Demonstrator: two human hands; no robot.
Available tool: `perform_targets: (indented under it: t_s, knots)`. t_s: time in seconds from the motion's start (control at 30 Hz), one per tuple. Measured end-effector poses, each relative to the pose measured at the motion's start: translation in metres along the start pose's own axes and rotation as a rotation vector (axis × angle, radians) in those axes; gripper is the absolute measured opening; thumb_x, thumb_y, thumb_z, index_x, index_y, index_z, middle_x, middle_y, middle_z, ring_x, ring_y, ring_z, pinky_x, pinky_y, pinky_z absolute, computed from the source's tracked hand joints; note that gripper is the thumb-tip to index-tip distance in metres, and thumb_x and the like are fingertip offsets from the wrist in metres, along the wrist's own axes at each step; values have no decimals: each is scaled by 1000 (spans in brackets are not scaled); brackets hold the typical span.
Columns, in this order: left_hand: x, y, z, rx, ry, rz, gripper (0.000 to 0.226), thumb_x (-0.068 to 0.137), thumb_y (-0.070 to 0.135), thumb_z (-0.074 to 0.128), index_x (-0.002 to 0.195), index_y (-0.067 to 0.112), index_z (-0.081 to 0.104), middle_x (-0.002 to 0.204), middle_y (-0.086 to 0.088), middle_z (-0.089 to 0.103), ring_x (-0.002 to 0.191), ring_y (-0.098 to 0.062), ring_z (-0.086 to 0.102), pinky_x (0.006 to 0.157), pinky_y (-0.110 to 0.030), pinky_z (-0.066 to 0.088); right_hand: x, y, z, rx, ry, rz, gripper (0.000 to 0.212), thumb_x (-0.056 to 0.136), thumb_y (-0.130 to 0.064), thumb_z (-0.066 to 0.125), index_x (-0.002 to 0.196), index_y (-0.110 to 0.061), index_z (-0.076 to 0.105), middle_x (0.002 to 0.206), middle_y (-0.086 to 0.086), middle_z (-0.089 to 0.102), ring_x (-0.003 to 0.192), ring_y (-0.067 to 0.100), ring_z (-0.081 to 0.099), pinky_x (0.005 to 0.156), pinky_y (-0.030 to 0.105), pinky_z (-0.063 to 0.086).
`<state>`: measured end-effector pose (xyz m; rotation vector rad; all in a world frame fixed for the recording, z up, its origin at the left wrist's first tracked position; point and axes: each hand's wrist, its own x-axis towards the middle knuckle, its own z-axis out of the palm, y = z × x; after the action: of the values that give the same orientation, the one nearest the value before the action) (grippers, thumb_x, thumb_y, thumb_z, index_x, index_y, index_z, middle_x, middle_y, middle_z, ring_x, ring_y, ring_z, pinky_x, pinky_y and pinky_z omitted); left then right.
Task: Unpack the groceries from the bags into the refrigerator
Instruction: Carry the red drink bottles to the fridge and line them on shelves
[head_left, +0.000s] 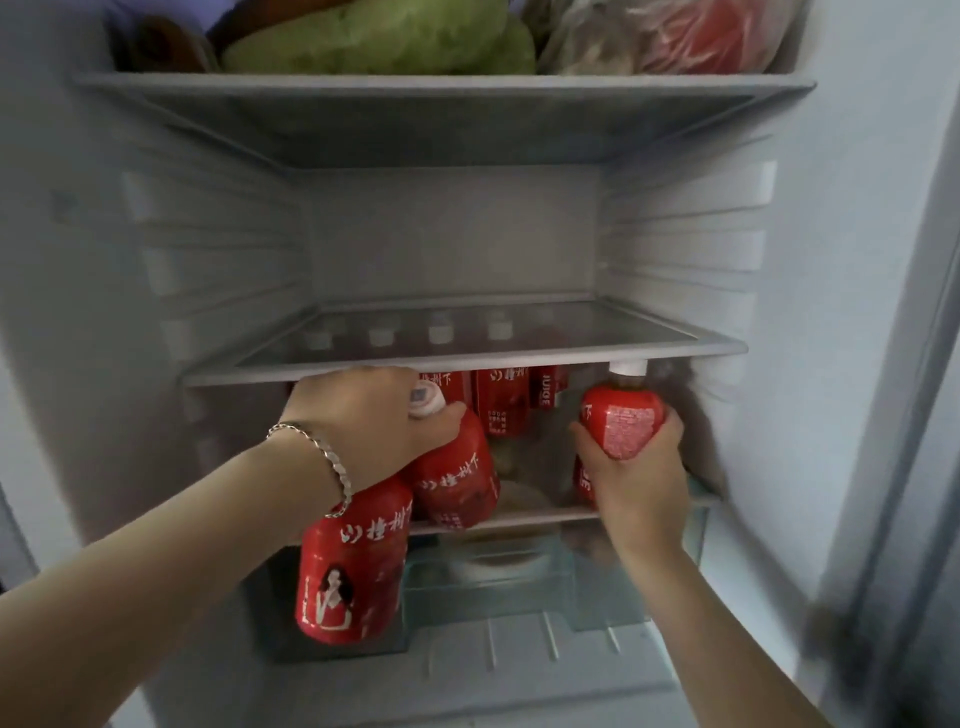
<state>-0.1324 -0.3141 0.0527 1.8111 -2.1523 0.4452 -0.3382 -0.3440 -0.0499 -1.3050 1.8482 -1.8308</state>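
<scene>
A person's two hands reach into an open refrigerator (452, 234), each holding red-labelled drink bottles at the lower glass shelf (519, 517). The left hand (363, 421), a silver bracelet (324, 454) at its wrist, curls its fingers and thumb round the white-capped neck of a tilted bottle (457, 475) whose base sits near the shelf's front edge. A second bottle (353, 569) hangs just beneath the same wrist, in front of and below that edge, touching the tilted one; its top is hidden behind the hand, so how it is held cannot be told. The right hand (636, 470) grips a third bottle (621, 418) from below at the shelf's right end, upright, its white cap (628, 369) just under the front rim of the middle glass shelf (467, 364). More red bottles (501, 402) stand in a row along the back of the lower shelf, their pale caps showing through the glass above. On the top shelf (441, 85) lie a green cabbage (384, 44) and a red plastic bag (711, 36). A clear crisper drawer (524, 597) sits below the lower shelf.
</scene>
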Motion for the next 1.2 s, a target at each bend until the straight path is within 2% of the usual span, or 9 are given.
perform_targets:
  t_s: [0.13,0.4,0.53,0.63,0.73,0.8,0.87,1.03,1.2]
  knots:
    - [0,-3,0,-22,-11,7,49,80,73,32,81,29,53,83,12,60,79,-11,58,72,-26,43,23,0,25,-165,-89,64,85,78,-48,70,136,-3,26,131,19,47,115,38,52,89,44,45]
    - [0,-2,1,-32,8,11,47,80,72,34,84,29,53,85,10,60,78,-11,56,71,-25,41,70,-8,85,-372,-289,179,81,85,-45,64,137,3,24,141,22,29,129,36,33,103,42,34]
    - [-1,-6,4,-64,19,13,47,80,72,34,83,29,53,83,11,59,76,-10,55,68,-25,40,78,-2,87,-403,-276,144,57,97,-16,41,139,14,16,141,29,28,127,35,36,96,31,37]
    - [-3,-7,6,-94,46,3,48,80,72,34,86,29,55,85,10,61,78,-11,56,70,-26,42,82,3,71,-602,-486,6,43,98,-11,34,137,6,34,140,25,37,127,33,40,102,34,34]
    - [-2,-7,7,-107,57,11,47,80,71,35,86,29,54,86,10,61,79,-12,57,71,-27,43,59,-19,45,-358,-622,-34,48,82,-19,56,129,-16,47,131,10,48,123,28,46,103,36,34]
    - [-1,-6,7,-106,68,18,46,80,71,35,85,29,54,86,10,61,79,-12,57,70,-27,42,21,-37,25,-79,-875,-149,71,77,-6,69,132,-32,34,123,-9,43,117,11,46,99,27,38]
    - [0,-5,7,-109,79,24,45,81,71,35,84,29,53,86,9,61,79,-11,56,70,-26,41,-18,-54,21,77,-1067,-261,97,72,-3,76,143,-34,19,122,-16,42,113,2,49,96,22,42]
    - [-5,-6,6,-159,102,44,44,78,73,37,81,31,51,82,12,60,76,-9,55,66,-24,39,-47,-48,37,261,-755,-313,77,60,-18,87,109,-50,38,104,-26,53,96,-8,56,81,13,47]
    - [-11,-14,-2,-230,362,-65,56,69,75,47,62,19,42,58,5,53,57,-13,51,50,-24,33,-60,-35,41,483,-500,-106,79,62,-15,85,124,-31,38,106,-19,53,94,-5,55,78,14,48]
